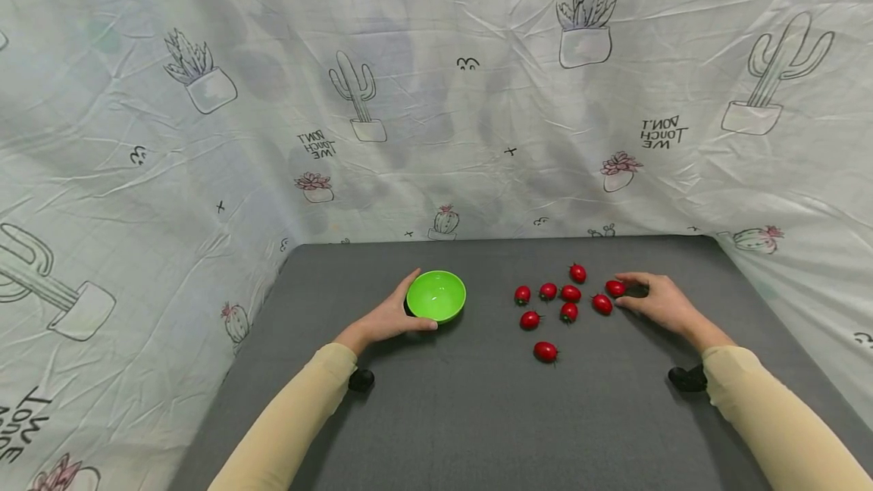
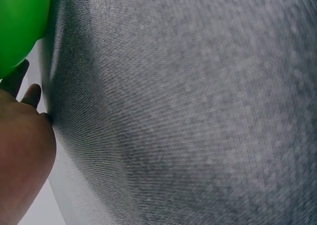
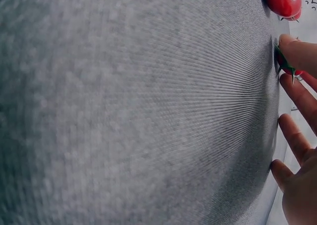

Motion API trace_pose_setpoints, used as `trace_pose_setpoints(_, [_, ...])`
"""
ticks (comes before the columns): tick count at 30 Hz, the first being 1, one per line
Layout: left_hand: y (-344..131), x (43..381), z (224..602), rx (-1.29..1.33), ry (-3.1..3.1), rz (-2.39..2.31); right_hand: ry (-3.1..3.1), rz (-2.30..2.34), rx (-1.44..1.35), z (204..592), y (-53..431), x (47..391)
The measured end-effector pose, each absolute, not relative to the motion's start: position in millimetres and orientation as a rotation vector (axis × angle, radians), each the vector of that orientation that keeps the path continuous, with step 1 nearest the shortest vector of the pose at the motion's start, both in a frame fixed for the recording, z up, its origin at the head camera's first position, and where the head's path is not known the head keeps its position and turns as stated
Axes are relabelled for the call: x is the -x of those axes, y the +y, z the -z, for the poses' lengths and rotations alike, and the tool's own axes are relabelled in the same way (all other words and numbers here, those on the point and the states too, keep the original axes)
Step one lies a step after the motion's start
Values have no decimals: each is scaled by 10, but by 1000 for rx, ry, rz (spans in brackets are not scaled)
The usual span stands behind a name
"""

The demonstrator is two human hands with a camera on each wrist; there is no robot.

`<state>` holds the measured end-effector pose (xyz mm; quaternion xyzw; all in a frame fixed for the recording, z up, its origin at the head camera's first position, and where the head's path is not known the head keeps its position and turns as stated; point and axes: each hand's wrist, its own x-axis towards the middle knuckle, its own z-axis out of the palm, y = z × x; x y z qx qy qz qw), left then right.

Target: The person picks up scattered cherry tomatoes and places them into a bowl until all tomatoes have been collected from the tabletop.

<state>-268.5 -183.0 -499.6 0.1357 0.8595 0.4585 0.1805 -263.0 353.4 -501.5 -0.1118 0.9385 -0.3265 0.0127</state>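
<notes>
A light green bowl (image 1: 436,297) sits on the grey table. My left hand (image 1: 392,316) holds it from the left, thumb at the near side and fingers at the far side. In the left wrist view the bowl (image 2: 20,27) shows at the upper left, fingertips against its underside. My right hand (image 1: 660,303) is at the right of the table, thumb and forefinger spread on either side of a small red tomato (image 1: 614,288). In the right wrist view this tomato (image 3: 298,72), with its green stem, is partly hidden by the thumb. Whether both fingers touch it is unclear.
Several more small red tomatoes lie scattered between bowl and right hand, one tomato (image 1: 602,304) close to the right thumb and another (image 1: 546,351) nearest me. The grey table (image 1: 464,423) ends at a hanging white cloth (image 1: 423,180) with cactus drawings.
</notes>
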Motion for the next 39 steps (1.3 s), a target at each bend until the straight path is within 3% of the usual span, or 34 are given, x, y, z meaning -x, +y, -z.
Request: trace_pose_setpoints(39, [-1810,2677,4990,-372,2417,-1319,2884,1101,273,5032,3515,2629])
